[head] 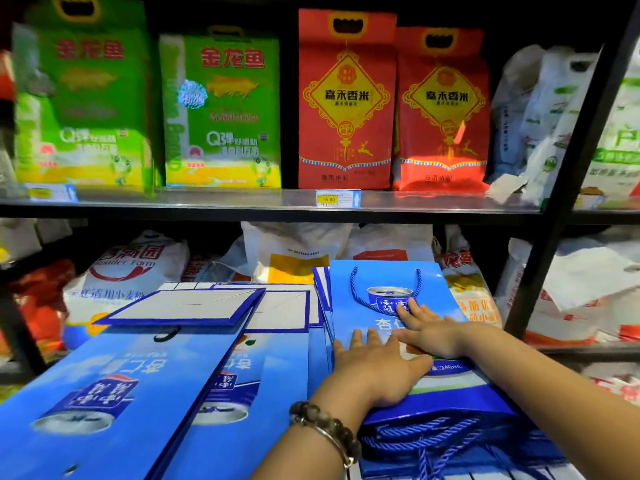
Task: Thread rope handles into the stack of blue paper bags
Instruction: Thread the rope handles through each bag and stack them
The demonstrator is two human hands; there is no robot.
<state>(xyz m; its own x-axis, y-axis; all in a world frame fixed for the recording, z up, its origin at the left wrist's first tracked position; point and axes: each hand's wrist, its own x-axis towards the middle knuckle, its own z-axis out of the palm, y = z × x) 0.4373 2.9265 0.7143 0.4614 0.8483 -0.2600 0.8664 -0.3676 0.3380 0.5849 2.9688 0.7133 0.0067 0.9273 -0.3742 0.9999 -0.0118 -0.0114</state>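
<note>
both hands lie flat, fingers straight, pressing the top blue paper bag of the right-hand stack: left hand nearer, right hand just below its blue rope handle.

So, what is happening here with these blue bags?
A person presses the left hand and the right hand flat on a blue paper bag that already has a rope handle. It tops a pile at the right. More flat bags lie at the left.
</note>
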